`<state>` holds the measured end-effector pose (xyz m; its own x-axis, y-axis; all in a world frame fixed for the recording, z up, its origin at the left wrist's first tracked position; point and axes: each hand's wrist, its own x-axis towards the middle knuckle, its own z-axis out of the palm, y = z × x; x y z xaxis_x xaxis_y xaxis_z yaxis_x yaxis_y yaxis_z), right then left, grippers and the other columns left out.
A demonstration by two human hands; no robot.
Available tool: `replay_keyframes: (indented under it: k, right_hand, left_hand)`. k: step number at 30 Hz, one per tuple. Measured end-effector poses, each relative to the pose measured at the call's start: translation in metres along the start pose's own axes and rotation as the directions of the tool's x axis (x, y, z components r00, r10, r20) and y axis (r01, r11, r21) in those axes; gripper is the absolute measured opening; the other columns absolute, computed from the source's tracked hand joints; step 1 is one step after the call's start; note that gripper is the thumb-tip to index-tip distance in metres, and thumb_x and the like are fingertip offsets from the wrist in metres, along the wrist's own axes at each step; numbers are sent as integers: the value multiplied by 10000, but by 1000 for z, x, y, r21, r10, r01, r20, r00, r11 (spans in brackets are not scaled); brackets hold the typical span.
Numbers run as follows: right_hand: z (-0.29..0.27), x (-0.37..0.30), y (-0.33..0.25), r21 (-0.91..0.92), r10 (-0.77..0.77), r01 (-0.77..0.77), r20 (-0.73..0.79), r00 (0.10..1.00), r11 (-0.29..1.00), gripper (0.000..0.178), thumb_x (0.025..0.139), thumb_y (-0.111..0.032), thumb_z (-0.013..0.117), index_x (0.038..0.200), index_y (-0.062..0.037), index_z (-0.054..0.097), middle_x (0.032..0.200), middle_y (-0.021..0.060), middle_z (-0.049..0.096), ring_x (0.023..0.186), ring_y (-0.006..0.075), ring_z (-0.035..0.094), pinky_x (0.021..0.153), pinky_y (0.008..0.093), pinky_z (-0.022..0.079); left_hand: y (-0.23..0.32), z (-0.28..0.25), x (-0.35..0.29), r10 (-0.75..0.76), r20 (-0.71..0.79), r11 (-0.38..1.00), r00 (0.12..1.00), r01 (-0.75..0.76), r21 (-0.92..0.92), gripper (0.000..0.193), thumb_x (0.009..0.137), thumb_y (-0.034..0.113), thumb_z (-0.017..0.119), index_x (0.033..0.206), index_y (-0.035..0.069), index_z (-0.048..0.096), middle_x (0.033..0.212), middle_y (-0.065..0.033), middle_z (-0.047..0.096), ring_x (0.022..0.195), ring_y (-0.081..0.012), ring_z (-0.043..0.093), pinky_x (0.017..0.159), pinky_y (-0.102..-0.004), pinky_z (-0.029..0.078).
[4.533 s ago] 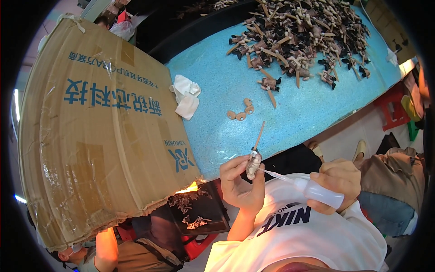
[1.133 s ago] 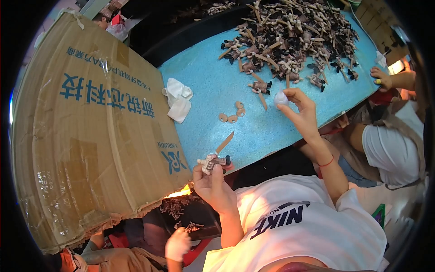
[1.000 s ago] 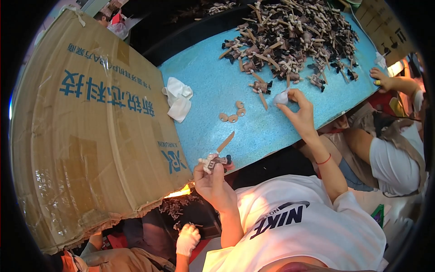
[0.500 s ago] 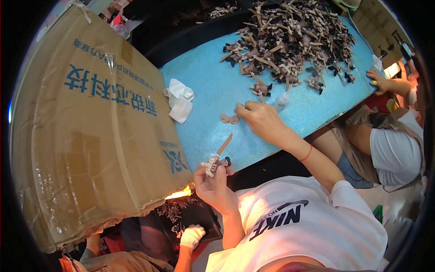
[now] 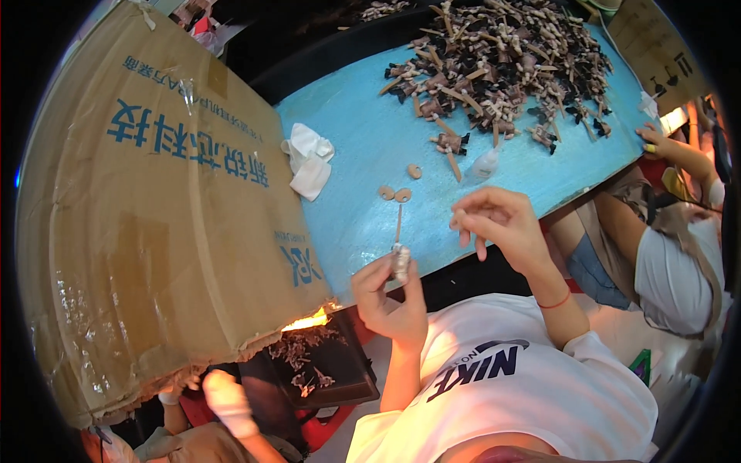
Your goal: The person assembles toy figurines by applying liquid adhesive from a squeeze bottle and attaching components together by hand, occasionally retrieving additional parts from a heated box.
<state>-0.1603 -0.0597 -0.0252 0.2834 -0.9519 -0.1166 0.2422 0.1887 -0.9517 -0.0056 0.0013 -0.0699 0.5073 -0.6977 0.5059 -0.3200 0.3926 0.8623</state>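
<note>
Left hand [image 5: 388, 297] still gripping small stick piece [image 5: 399, 258], right hand [image 5: 498, 224] pulled back from pile [image 5: 502, 62], fingertips pinched.

A small pale, lumpy piece on a thin wooden stick [image 5: 399, 251] stands upright, its body pinched between the left hand's [image 5: 388, 297] thumb and fingertips, the stick rising above them. A tiny light bit, too small to make out, sits between the right hand's [image 5: 498, 224] thumb and forefinger.
</note>
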Motion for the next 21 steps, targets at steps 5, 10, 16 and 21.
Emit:
replay_keyframes:
  k: [5, 10, 16, 21]
  right_hand:
    - [17, -23, -20, 141, 29, -52, 160, 987, 989, 198, 820, 8, 575, 998, 94, 568, 861, 131, 622, 719, 157, 631, 511, 222, 525]
    - [26, -24, -21, 235, 87, -132, 191, 978, 963, 202, 830, 3, 571, 1008, 94, 540, 867, 138, 608, 726, 183, 641, 561, 246, 550]
    - [23, -23, -13, 222, 133, -178, 202, 970, 959, 167, 820, -16, 592, 952, 69, 534, 834, 136, 618, 707, 183, 644, 552, 252, 548]
    - [22, -20, -12, 243, 153, -203, 211, 965, 949, 143, 815, -29, 602, 904, 59, 531, 809, 132, 626, 688, 176, 643, 550, 251, 546]
  left_hand:
    - [1, 4, -2, 198, 61, 977, 978, -202, 72, 344, 678, -110, 653, 982, 8, 544, 952, -146, 567, 820, -221, 583, 675, -287, 493]
    - [4, -3, -2, 286, 131, 938, 949, -306, 163, 337, 690, -70, 652, 999, 11, 544, 958, -139, 568, 838, -255, 580, 704, -319, 491]
    - [5, -4, 3, 356, 165, 904, 920, -384, 190, 306, 709, -22, 676, 985, 26, 553, 954, -115, 558, 850, -243, 570, 719, -320, 484]
    - [5, -1, 5, 383, 184, 892, 905, -414, 183, 307, 711, -2, 701, 978, 42, 555, 937, -95, 546, 843, -223, 566, 707, -306, 481]
